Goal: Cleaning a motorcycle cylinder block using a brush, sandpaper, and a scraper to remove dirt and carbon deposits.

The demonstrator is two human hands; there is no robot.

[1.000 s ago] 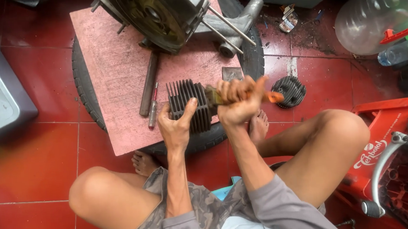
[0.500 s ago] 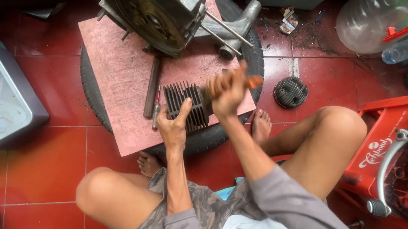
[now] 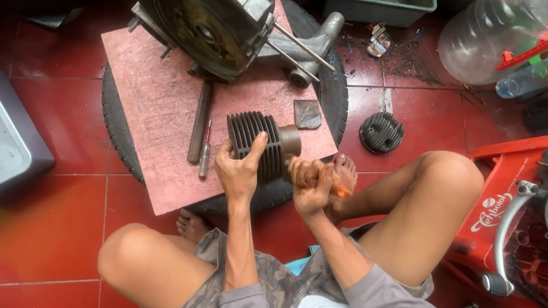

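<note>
2 bare hands work at the near edge of a pink board [image 3: 153, 85] laid across a tyre [image 3: 118, 126]. Far left, a grey tub [image 3: 3, 137] shows only a stained bottom. The left hand [image 3: 240, 169] closes around a finned engine cylinder [image 3: 257, 142] lying on its side, likely to steady it. The right hand [image 3: 311, 183] is fisted on an orange-handled tool [image 3: 339, 191] at the cylinder's open end. Top right, a green bin's [image 3: 379, 2] contents are unclear.
</note>
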